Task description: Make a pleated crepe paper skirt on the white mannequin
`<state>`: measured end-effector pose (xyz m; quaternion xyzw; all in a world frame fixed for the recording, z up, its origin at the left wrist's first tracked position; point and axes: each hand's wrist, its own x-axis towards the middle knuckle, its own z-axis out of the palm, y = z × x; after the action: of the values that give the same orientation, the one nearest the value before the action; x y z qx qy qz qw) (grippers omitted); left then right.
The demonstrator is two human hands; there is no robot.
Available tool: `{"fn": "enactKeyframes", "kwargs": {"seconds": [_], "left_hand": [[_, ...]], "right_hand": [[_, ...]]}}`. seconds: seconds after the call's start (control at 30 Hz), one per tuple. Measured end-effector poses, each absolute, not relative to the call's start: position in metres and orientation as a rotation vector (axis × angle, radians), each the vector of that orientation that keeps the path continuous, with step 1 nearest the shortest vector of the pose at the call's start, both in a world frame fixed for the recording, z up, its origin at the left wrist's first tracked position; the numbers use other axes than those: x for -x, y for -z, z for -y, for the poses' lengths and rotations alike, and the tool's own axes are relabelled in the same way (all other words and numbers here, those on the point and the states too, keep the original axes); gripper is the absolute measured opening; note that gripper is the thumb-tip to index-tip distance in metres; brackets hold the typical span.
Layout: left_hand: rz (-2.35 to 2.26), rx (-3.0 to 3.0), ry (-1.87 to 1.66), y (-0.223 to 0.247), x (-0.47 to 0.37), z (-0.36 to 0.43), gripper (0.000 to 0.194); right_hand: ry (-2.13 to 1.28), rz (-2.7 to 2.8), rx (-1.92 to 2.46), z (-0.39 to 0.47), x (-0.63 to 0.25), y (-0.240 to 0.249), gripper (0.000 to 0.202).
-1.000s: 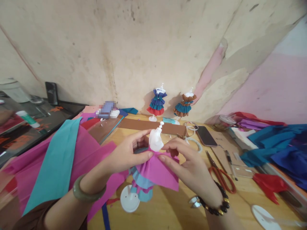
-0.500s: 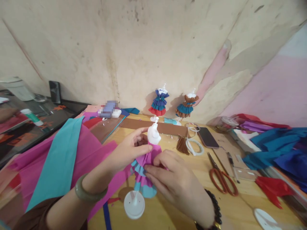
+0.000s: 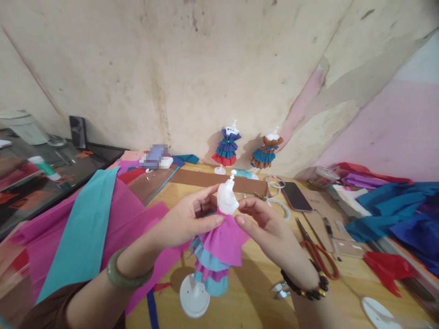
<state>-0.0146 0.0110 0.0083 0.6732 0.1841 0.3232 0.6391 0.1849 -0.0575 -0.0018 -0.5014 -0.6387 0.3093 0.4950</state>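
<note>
A small white dress form on a round white base leans slightly to the right near the table's front. It wears a tiered skirt with a magenta top layer and light blue and magenta ruffles below. My left hand pinches the waist from the left, its thumb on the magenta edge. From the right, my right hand grips the same waist between thumb and fingers. Both hands partly hide the bodice sides.
Two dressed mini forms, one blue and red, one brown and teal, stand by the wall. Orange-handled scissors, a phone and red cloth lie right. Magenta and turquoise cloth covers the left.
My right hand has moved up from the ruffles to the waist. The magenta layer now hangs spread out, and the form has shifted slightly right. Small metal snips now show beside my right wrist.
</note>
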Motion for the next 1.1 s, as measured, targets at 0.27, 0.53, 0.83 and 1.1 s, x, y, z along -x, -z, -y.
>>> {"fn": "enactKeyframes", "kwargs": {"seconds": [0.27, 0.53, 0.83, 1.1], "left_hand": [[-0.416, -1.543, -0.743, -0.005, 0.017, -0.013, 0.064], [-0.423, -1.536, -0.743, -0.007, 0.018, -0.012, 0.064], [-0.353, -1.583, -0.817, -0.006, 0.017, -0.015, 0.054], [-0.388, -1.586, -0.848, -0.005, 0.016, -0.013, 0.057]], "right_hand": [[-1.078, 1.514, 1.091, 0.061, -0.186, -0.001, 0.019], [-0.989, 1.576, 1.077, 0.063, -0.181, -0.006, 0.018], [-0.865, 1.608, 1.222, 0.066, -0.18, -0.009, 0.011], [-0.767, 1.72, 1.095, 0.07, -0.178, -0.016, 0.014]]}}
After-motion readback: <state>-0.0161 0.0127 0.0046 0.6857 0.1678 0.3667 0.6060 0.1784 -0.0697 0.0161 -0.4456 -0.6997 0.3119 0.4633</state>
